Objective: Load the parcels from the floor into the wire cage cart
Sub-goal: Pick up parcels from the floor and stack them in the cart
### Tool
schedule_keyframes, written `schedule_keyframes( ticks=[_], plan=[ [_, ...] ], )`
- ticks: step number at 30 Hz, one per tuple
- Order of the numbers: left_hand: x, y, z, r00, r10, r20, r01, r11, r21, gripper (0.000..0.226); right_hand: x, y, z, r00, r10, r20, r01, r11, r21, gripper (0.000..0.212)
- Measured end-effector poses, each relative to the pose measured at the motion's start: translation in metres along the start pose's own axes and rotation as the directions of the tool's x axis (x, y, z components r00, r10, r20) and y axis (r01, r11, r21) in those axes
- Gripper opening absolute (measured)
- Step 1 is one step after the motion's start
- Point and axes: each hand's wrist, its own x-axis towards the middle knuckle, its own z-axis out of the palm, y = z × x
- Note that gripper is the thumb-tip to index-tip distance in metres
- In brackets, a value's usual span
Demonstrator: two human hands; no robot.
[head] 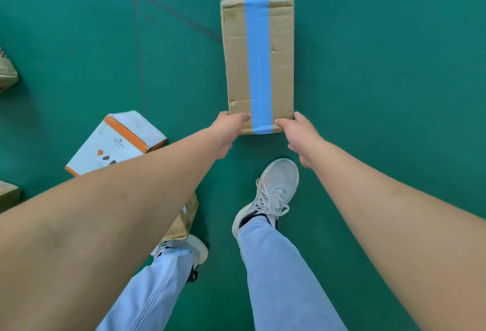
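A: Fingertips (246, 116) of the left hand (228, 127) curl over the near top edge of the cardboard parcel (259, 62); those of the right hand (298, 131) do the same on the other side of the blue tape strip (259, 68). Both thumbs lie on top. Both hands read as gripping that near end. Parcel lies on the green floor (381, 68), just ahead of the right shoe (273, 188); whether the near end is off the floor, cannot tell.

B: Wire cage cart?

A: Not in view. Loading of this parcel not yet begun.

B: Notes on doing the lift well?

A: Judgement only: both hands sit at one short end, so the far end will hang and lever on the fingers. Better to slide the hands out along the long sides towards the middle, then lift level.

B: Materials?

A: Plain brown corrugated board, long flat rectangle, matte, creased, with small dents near the tape and scuffed far corners. Tape is smooth, running the full length and folding over the near end. Floor is a faintly textured green surface with dark scuff lines.

B: Other parcels?

A: White carton with orange edging (118, 141) to the left, tilted; a brown box (188, 215) partly hidden under the left forearm.
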Motion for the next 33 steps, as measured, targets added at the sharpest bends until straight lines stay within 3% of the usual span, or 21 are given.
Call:
schedule_keyframes(
  ticks=[6, 11, 15, 19, 28, 33],
  plan=[
    [-0.063, -0.002, -0.020, 1.000, 0.007, -0.012, -0.008, 0.994, -0.106, 0.063, -0.065, 0.002, -0.004, 0.997, 0.004, -0.078, 0.008, 0.988, 0.153, 0.057],
    [-0.143, 0.001, -0.040, 1.000, -0.013, 0.004, 0.014, 0.977, -0.214, 0.048, -0.145, -0.001, -0.008, 0.979, 0.179, 0.102, -0.206, 0.869, 0.450, 0.033],
    [-0.227, 0.006, -0.054, 0.999, -0.032, -0.025, 0.027, 0.983, -0.184, 0.050, -0.235, 0.004, -0.007, 0.974, 0.206, 0.097, -0.224, 0.798, 0.560, 0.026],
    [-0.326, 0.003, -0.069, 0.999, 0.038, 0.011, -0.037, 0.997, -0.062, 0.047, -0.332, 0.014, -0.012, 0.964, 0.221, 0.147, -0.263, 0.718, 0.645, 0.032],
    [-0.552, -0.034, -0.098, 0.969, 0.175, 0.176, -0.190, 0.979, 0.069, 0.043, -0.565, 0.039, 0.000, 0.994, 0.113, -0.010, -0.062, 0.618, 0.784, 0.042],
    [-0.655, -0.084, -0.123, 0.931, 0.242, 0.273, -0.304, 0.928, 0.215, 0.043, -0.684, 0.097, 0.046, 0.981, 0.119, -0.153, 0.097, 0.381, 0.919, 0.047]
  ],
)
